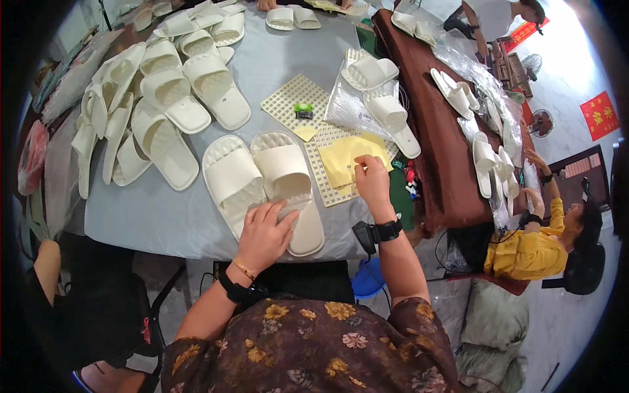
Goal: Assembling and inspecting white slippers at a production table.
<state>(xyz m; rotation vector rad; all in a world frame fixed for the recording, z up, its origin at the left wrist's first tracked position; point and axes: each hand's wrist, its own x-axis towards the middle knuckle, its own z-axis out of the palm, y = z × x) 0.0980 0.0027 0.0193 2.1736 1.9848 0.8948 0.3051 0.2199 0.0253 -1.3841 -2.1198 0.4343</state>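
A pair of cream slippers (230,173) lies side by side in front of me, toes pointing away. My left hand (267,229) rests on them with its fingers stretched out, reaching from one slipper onto the footbed of the other. Over a yellow paper sheet (337,164) my right hand (373,183) is closed in a pinch. Whatever its fingertips hold, if anything, is too small to make out. Under the yellow paper is a sheet of small printed stickers (321,141); another sticker sheet (291,95) lies beyond it, with a small green-and-black object (303,111) on top.
A heap of cream slippers (160,98) fills the table's left side. Two more slippers (386,108) lie on clear plastic wrap at the right. A brown-covered table (419,124) holds further pairs; a person in yellow (531,245) sits beyond it. Another person's arm (47,268) shows at left.
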